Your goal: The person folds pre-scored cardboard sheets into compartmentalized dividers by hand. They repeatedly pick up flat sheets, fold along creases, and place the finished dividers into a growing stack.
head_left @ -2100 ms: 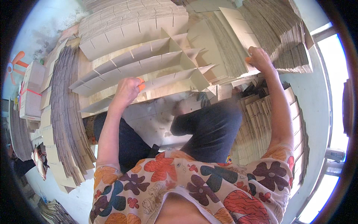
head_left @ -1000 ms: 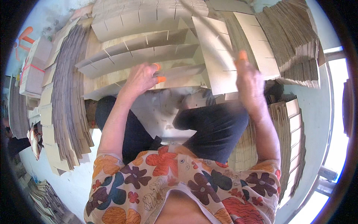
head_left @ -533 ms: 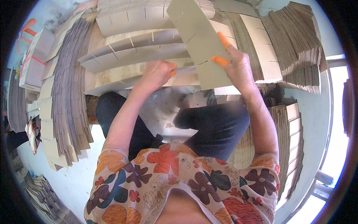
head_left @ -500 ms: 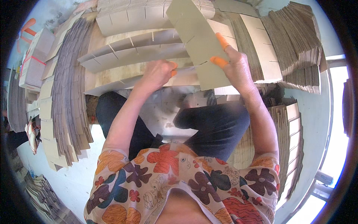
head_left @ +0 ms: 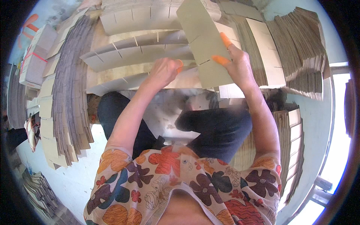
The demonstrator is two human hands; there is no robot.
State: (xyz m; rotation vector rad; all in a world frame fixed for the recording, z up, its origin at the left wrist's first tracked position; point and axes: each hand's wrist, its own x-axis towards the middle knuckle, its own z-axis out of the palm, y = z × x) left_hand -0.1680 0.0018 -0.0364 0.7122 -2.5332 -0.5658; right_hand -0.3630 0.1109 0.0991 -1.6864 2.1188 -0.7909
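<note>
My right hand (head_left: 239,67) grips a slotted cardboard divider strip (head_left: 202,41), thumb and finger on its right edge. Orange finger covers are on that thumb and finger. The strip is held tilted, its lower end over the right part of a nearer slotted strip (head_left: 119,83) that stands on edge. My left hand (head_left: 165,72) is closed at that nearer strip, seemingly pinching its upper edge; the fingertips are mostly hidden, with an orange cover showing. Farther back, more slotted strips (head_left: 131,52) stand on edge, side by side across the work surface.
Stacked cardboard strips (head_left: 77,75) line the left side, beside a white box (head_left: 37,56) with a red band. To the right stand more piles (head_left: 268,52) and a tall brown stack (head_left: 298,45). Another stack (head_left: 292,138) is beside my right forearm. My knees are below the surface's near edge.
The held strip has shifted slightly right with my right hand. My left hand has moved a little to the right, still closed. The view has shifted slightly.
</note>
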